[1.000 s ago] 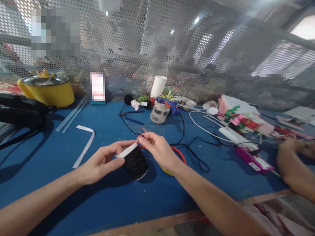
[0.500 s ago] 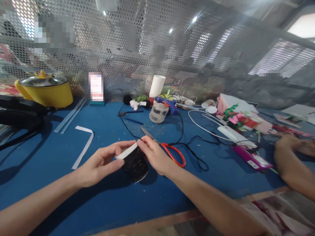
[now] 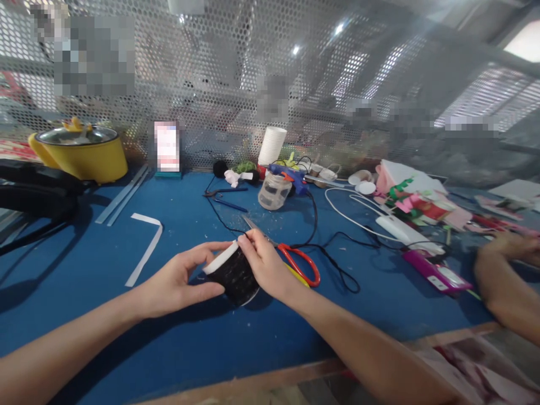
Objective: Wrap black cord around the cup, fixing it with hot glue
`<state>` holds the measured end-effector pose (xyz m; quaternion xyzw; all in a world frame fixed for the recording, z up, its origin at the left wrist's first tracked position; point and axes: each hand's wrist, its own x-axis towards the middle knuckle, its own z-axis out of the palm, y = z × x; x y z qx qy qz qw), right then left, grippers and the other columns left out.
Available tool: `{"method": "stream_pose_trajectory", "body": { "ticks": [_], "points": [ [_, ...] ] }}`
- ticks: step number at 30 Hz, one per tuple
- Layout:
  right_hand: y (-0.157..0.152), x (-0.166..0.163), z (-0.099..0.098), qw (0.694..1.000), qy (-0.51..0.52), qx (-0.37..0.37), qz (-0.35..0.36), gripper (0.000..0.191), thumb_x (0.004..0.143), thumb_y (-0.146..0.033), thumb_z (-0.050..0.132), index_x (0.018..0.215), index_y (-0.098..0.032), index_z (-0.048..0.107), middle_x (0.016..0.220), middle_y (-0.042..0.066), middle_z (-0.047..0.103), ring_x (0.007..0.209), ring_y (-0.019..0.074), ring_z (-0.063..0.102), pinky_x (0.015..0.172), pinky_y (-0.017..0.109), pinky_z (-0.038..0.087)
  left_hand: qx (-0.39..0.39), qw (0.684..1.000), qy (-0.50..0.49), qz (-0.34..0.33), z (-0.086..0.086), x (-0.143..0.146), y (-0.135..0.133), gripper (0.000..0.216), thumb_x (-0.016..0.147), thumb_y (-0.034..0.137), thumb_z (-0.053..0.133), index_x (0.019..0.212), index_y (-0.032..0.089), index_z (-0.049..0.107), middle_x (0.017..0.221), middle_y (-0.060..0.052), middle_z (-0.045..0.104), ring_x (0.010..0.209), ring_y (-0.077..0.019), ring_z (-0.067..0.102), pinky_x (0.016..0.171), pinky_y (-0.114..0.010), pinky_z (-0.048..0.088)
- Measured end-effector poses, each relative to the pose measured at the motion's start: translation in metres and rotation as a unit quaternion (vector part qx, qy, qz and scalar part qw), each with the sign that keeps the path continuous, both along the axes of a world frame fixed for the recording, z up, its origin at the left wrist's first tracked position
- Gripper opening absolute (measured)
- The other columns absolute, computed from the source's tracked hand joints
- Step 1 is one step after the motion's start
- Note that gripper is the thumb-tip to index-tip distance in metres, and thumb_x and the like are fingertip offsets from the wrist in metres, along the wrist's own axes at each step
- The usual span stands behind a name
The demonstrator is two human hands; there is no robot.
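Toward the front edge of the flat blue worktop [image 3: 248, 349], the fingers of my left hand [image 3: 171, 283] and right hand [image 3: 269, 267] clamp a tilted, tapering, white-rimmed black cup [image 3: 236, 278].

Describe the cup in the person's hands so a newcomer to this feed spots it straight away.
Start at the blue tabletop and look to the near middle, where the left hand and right hand come together. Between them, tilted, is the cup. Its black-covered side and white rim set it apart from the clear jar behind and the red-and-yellow-handled scissors beside it.
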<state>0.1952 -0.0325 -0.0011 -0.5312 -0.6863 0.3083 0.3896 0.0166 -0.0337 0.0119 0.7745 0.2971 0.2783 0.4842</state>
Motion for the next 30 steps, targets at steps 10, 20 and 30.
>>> {"method": "stream_pose_trajectory", "body": {
  "ticks": [10, 20, 30],
  "points": [
    [-0.009, -0.014, -0.013, 0.97, -0.131, 0.206, -0.002, 0.014, 0.086, -0.027, 0.031, 0.079, -0.018, 0.04, 0.078, 0.009, 0.055, 0.069, 0.0189, 0.056, 0.06, 0.032, 0.046, 0.053, 0.979, 0.111, 0.163, -0.004, 0.012, -0.012, 0.019, 0.072, 0.034, 0.05, 0.073, 0.015, 0.054, 0.067, 0.0, 0.05, 0.062, -0.0129, 0.045, 0.06, -0.025, 0.038],
    [-0.009, -0.016, -0.014, 0.952, -0.142, 0.272, 0.013, 0.009, 0.084, -0.023, 0.035, 0.076, -0.02, 0.036, 0.086, 0.012, 0.054, 0.079, 0.02, 0.056, 0.064, 0.033, 0.048, 0.003, 0.987, 0.059, 0.146, -0.011, 0.016, -0.016, 0.015, 0.072, 0.027, 0.044, 0.061, 0.016, 0.042, 0.057, 0.005, 0.039, 0.055, -0.0093, 0.034, 0.052, -0.021, 0.031],
    [-0.009, -0.012, -0.01, 0.972, -0.087, 0.216, 0.036, 0.011, 0.084, -0.023, 0.037, 0.073, -0.021, 0.036, 0.091, 0.011, 0.053, 0.086, 0.0192, 0.054, 0.072, 0.036, 0.046, -0.012, 0.991, 0.042, 0.13, -0.013, 0.013, -0.014, 0.013, 0.073, 0.025, 0.045, 0.063, 0.016, 0.043, 0.059, 0.005, 0.039, 0.056, -0.0096, 0.034, 0.053, -0.021, 0.031]
  ]
}}
